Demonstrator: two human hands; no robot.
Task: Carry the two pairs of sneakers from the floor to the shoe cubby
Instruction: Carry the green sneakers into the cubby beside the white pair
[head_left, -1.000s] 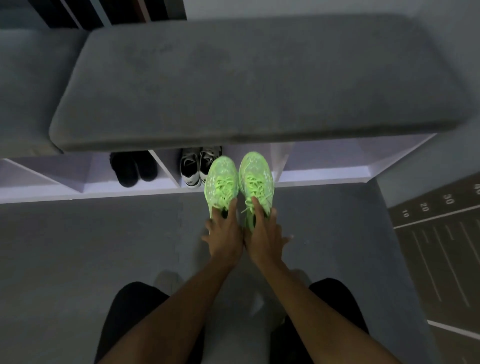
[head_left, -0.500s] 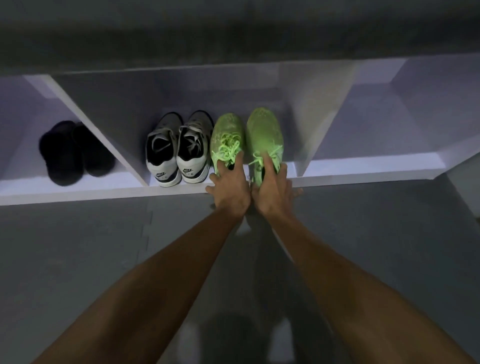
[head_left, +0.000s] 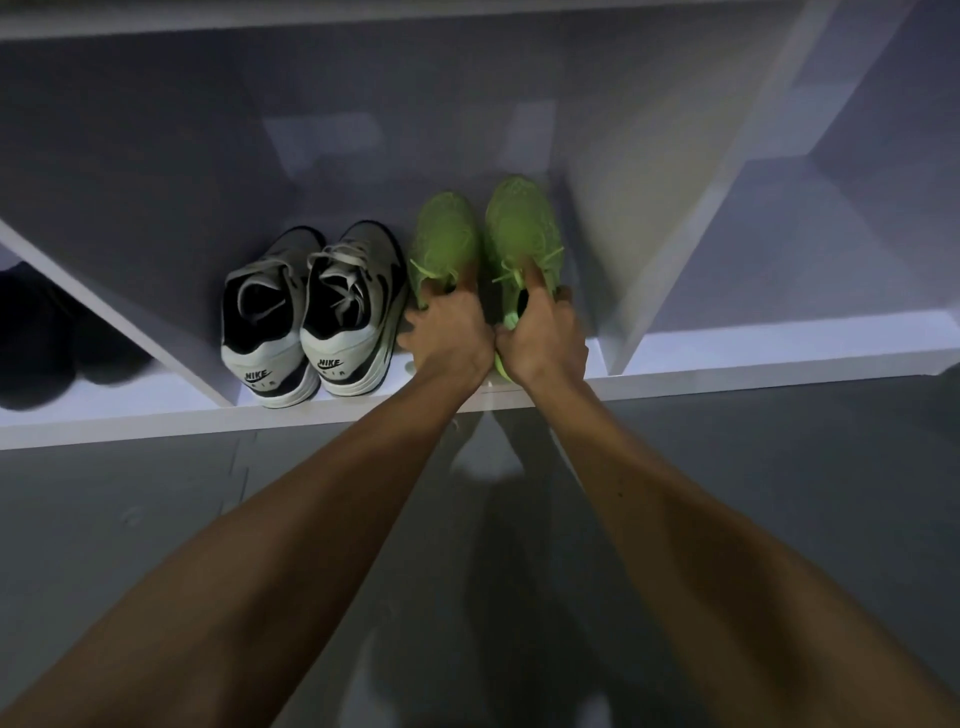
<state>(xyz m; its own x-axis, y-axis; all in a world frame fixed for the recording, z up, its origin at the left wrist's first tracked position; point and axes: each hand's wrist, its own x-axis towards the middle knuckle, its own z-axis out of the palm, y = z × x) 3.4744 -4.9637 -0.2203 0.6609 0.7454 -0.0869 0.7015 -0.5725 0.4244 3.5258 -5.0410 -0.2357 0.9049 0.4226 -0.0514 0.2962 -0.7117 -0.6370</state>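
Two bright green sneakers sit side by side inside the middle compartment of the white shoe cubby (head_left: 156, 421), toes pointing inward. My left hand (head_left: 449, 332) grips the heel opening of the left green sneaker (head_left: 444, 234). My right hand (head_left: 545, 332) grips the heel opening of the right green sneaker (head_left: 522, 218), a finger lying along its tongue. Their heels are hidden under my hands. A grey, white and black pair of sneakers (head_left: 311, 312) stands in the same compartment, just left of the green pair, heels toward me.
A black pair of shoes (head_left: 47, 338) rests in the compartment to the left, behind a slanted white divider (head_left: 156, 343). Another divider (head_left: 670, 270) stands right of the green pair, with an open compartment beyond it. Grey floor (head_left: 156, 519) lies in front of the cubby.
The green sneakers have gone from above the floor in front of the bench into the cubby compartment, then deeper in. My view has dropped low and close to the shelf.
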